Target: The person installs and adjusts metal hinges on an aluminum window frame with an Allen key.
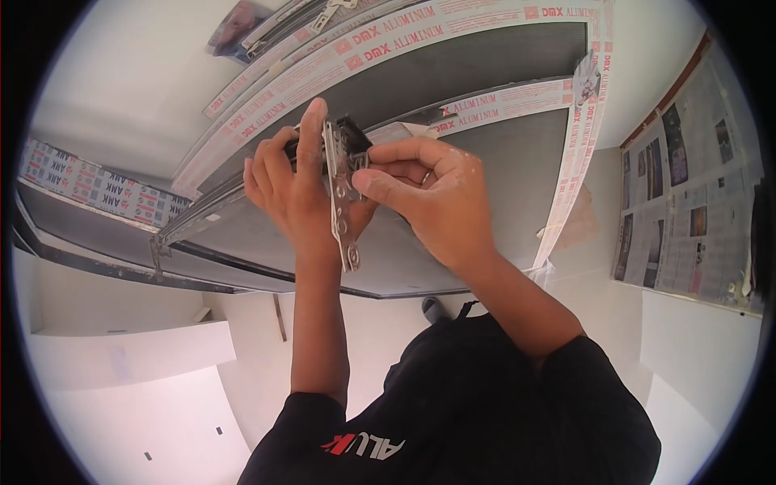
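My left hand (287,182) is wrapped around a flat silver metal strip (339,194) with holes and rivets, which looks like a window hinge arm. The strip stands nearly upright, with its lower end hanging past my palm. A dark block-like piece (354,133) sits against its upper part, between my hands. My right hand (440,186) is closed in a pinch at the strip's right side, thumb and fingertips at the metal. Whether a small part is between those fingertips is hidden. Both hands are above a dark-panelled aluminium frame (388,52) with printed protective tape.
Another silver hinge piece (333,11) lies on the frames at the top. A clear plastic bag (588,77) rests at the frame's right corner. A taped profile (105,182) extends at left, and newspaper sheets (687,178) cover a surface at right.
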`<state>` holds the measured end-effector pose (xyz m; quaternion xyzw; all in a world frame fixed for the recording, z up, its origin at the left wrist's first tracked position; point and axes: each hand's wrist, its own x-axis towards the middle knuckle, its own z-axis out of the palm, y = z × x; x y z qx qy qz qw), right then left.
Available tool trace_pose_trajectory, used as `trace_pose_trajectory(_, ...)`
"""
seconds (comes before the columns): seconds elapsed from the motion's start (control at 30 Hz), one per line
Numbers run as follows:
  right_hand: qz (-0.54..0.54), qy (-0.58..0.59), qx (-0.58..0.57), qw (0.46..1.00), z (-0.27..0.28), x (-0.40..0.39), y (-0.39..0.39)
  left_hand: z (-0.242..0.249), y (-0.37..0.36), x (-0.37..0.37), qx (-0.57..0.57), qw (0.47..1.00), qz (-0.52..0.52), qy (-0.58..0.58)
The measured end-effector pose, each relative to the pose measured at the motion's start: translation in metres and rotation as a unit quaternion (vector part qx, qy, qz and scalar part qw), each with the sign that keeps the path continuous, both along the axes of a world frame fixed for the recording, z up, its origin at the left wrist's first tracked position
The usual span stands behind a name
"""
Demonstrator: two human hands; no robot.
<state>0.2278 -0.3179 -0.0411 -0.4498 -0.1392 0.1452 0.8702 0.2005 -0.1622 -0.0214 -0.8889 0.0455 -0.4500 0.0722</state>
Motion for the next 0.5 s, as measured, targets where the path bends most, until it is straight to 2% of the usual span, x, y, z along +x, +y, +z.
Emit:
trace_pose_trajectory(0.07, 0.006, 0.009, -0.016, 1.000, 0.005, 0.000, -0.003, 0.000, 0.001, -0.001, -0.005, 1.000, -0.007, 0.000)
trace_pose_trajectory(0.13, -0.036, -0.084, -0.171, 0.981, 0.012, -0.001, -0.009, -0.002, -0.002, -0.003, -0.043, 0.999, 0.010, 0.010)
trace_pose_trajectory(0.17, -0.038, -0.085, -0.172, 0.981, 0.011, -0.002, -0.010, -0.003, -0.004, -0.003, -0.082, 0.996, 0.025, 0.018)
trace_pose_trajectory(0.5, -0.039, -0.091, -0.122, 0.988, 0.006, -0.010, -0.009, -0.005, 0.000, 0.000, -0.076, 0.997, 0.026, 0.007)
